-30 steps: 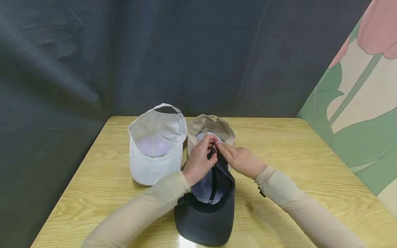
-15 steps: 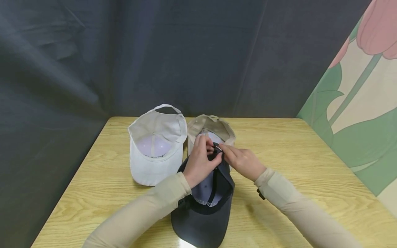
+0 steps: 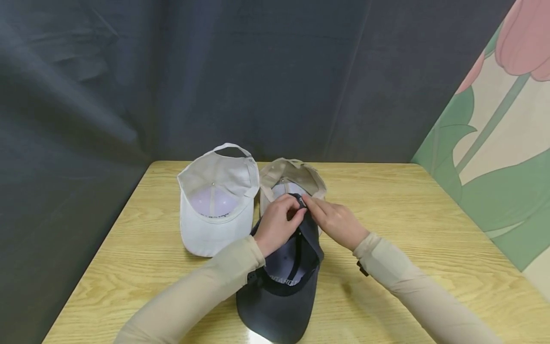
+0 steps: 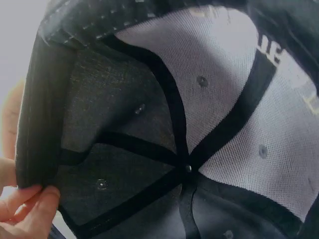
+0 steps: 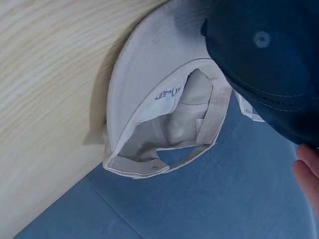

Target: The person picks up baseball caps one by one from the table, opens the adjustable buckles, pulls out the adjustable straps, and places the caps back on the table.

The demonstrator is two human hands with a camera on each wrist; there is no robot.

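Three caps show at the counter (image 3: 386,200), one of each colour. The black cap (image 3: 279,310) is nearest, hollow side up, brim toward the near edge. The left hand (image 3: 275,227) has its fingers closed in a pinch on its far rim; the right hand's (image 3: 341,224) fingers reach that rim, though their grip cannot be told. Beyond, the white cap (image 3: 210,241) sits left, the beige cap (image 3: 315,179) right.

wood-grain table (image 3: 378,200) | on it: white cap (image 3: 215,239) | beige cap (image 3: 310,177), just beside the white
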